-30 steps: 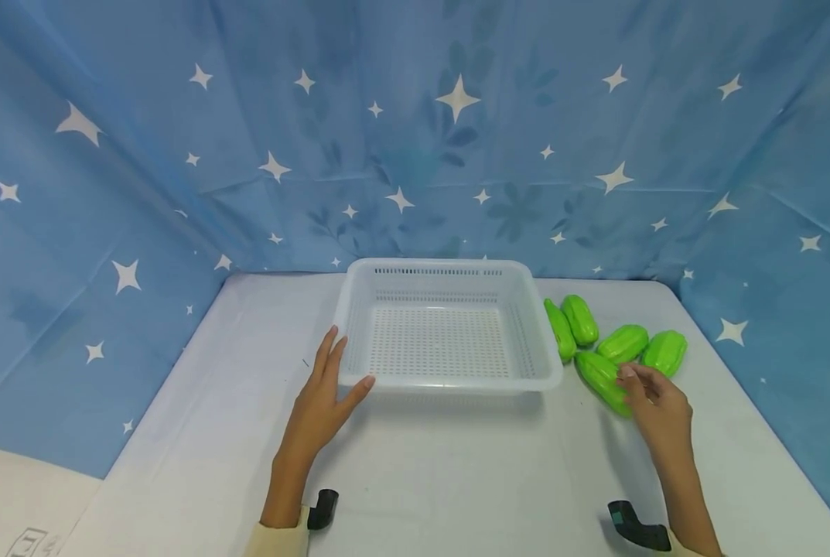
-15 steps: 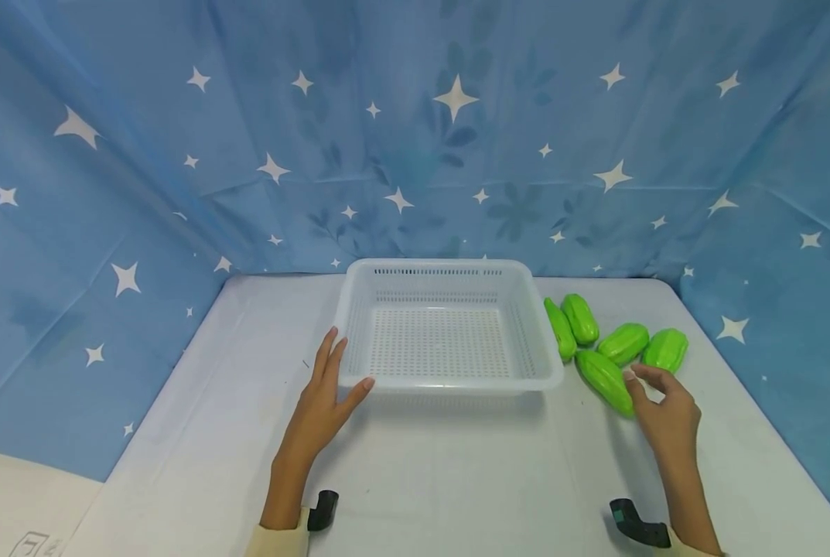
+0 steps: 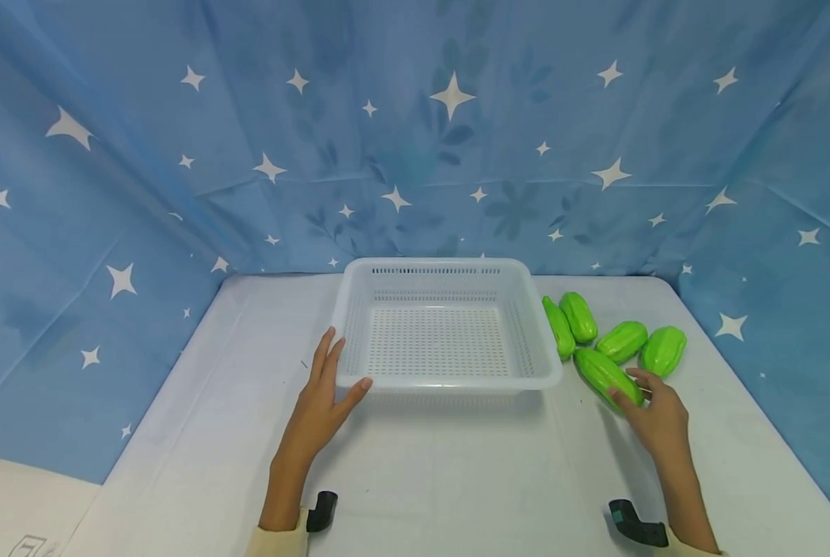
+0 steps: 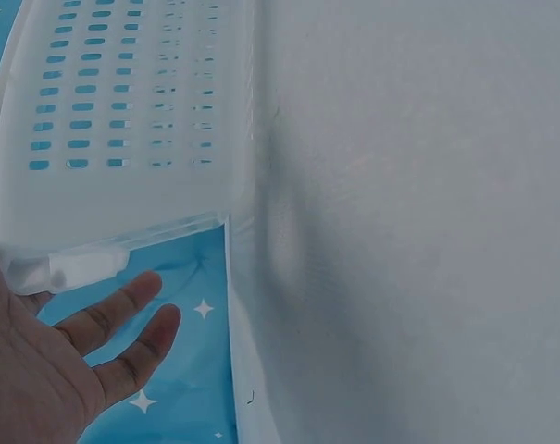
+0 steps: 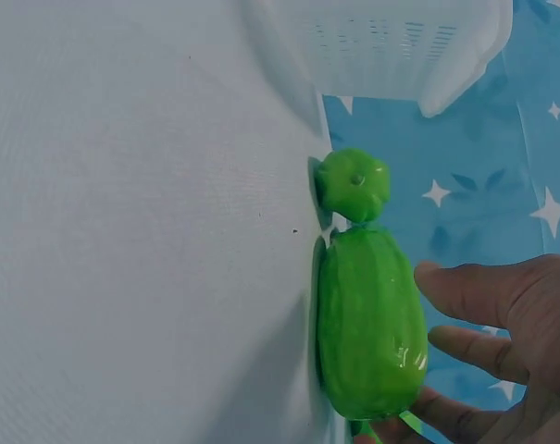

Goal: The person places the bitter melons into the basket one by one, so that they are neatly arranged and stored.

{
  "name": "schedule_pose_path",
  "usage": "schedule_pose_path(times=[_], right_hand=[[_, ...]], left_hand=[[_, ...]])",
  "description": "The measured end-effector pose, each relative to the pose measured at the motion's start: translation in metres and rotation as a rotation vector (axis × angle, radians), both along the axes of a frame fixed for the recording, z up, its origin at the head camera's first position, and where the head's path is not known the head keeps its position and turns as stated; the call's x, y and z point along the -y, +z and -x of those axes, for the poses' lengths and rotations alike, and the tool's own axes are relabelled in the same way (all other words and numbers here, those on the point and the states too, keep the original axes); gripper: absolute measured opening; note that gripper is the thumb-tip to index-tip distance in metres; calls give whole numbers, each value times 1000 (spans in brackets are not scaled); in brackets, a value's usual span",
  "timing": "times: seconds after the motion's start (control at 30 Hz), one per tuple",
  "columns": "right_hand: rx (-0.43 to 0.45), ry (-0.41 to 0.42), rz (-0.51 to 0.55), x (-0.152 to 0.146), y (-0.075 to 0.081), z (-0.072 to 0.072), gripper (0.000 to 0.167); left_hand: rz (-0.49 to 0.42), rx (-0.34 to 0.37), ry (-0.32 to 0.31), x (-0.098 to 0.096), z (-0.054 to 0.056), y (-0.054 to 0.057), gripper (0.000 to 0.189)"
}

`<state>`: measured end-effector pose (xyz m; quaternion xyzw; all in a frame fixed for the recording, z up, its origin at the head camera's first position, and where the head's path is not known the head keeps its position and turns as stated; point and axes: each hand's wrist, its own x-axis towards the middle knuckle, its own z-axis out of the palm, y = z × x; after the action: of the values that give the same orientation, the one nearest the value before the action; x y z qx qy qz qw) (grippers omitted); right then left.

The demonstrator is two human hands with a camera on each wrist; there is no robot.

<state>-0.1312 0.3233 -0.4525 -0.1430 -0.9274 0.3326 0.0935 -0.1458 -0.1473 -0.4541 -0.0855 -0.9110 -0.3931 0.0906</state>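
Nearest on the white table point(image 3: 456, 480), the right hand point(image 3: 658, 418) was poised with parted, slightly bent fingers about the near end of a green gourd point(image 3: 606, 377); contact could not be told. The left hand point(image 3: 313, 410), fingers extended and spread, lay at the front left corner of a white basket point(image 3: 449, 384). The gourd rested on its side, long axis diagonal from near right to far left, its far end directed toward the basket. Beyond it lay four similar gourds point(image 3: 622, 342), then a starred blue curtain point(image 3: 415, 155).

There are five green gourds point(image 3: 606, 374), one basket point(image 3: 456, 383), one table point(image 3: 456, 480) and two black fixtures point(image 3: 322, 511).
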Motion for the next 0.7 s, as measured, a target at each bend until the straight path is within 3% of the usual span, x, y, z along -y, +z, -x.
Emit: schedule_pose_path(times=[0.43, 0.7], right_hand=[[86, -36, 26, -1, -5, 2, 60], [104, -12, 21, -7, -9, 5, 68]], left_hand=[[-10, 8, 2, 0, 1, -2, 85], [-11, 9, 2, 0, 2, -2, 86]])
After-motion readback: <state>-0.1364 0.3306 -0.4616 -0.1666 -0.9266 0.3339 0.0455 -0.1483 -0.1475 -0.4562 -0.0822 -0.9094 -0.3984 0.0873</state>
